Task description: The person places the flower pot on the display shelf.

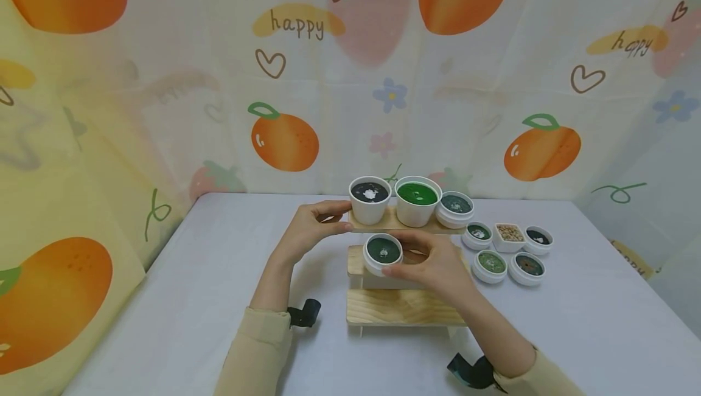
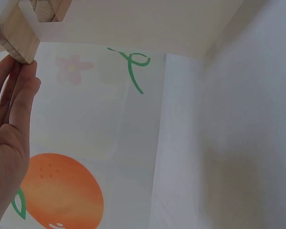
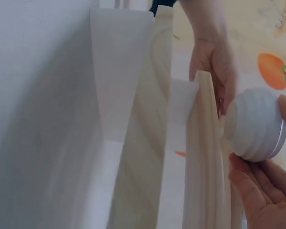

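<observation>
A wooden tiered stand (image 1: 402,308) with white side panels stands mid-table. My left hand (image 1: 314,225) holds the left end of its top board (image 2: 20,36), fingers beneath it in the left wrist view. My right hand (image 1: 438,262) pinches a small white ribbed pot (image 1: 383,254) with a dark green top, above the middle board (image 1: 356,261). Its rounded side (image 3: 255,125) shows between thumb and fingers in the right wrist view. On the top board are a white cup with a dark top (image 1: 370,201), a bright green one (image 1: 418,202) and a low ribbed pot (image 1: 455,209).
Right of the stand, several small white pots cluster on the white tablecloth (image 1: 591,323), among them a green-topped one (image 1: 491,266) and a square dish of beige bits (image 1: 509,236). A fruit-printed curtain (image 1: 350,116) hangs behind the table.
</observation>
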### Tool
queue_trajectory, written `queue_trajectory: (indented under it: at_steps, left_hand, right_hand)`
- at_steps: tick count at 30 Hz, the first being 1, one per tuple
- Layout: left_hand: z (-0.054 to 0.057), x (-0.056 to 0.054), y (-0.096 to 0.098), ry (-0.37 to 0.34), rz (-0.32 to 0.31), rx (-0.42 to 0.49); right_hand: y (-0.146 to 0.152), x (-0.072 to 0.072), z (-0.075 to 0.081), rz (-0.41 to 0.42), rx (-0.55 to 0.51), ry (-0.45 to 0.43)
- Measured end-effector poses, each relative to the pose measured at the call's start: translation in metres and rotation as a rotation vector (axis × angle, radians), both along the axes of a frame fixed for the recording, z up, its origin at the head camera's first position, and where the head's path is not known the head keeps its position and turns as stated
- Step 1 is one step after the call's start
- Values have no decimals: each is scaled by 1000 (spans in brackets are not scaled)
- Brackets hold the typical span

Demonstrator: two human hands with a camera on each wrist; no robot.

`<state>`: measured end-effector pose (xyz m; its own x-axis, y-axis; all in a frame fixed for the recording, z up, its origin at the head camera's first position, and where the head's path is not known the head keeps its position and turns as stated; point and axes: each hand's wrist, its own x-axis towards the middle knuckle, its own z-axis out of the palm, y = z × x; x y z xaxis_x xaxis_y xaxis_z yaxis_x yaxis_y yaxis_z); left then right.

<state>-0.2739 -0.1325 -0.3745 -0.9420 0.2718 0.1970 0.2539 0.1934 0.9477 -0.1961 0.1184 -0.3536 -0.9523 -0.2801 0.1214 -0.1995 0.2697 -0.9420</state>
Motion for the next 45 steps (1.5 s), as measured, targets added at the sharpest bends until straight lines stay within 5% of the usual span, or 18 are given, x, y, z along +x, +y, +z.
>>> queue_trajectory:
  at_steps: [16, 45]
  left_hand:
    - [-1, -2, 0, -21, -2, 14]
    - [-1, -2, 0, -20, -2, 15]
  right_hand:
    - [-17, -2, -4, -99, 45, -12]
    - [-20, -4, -12, -93, 71, 22]
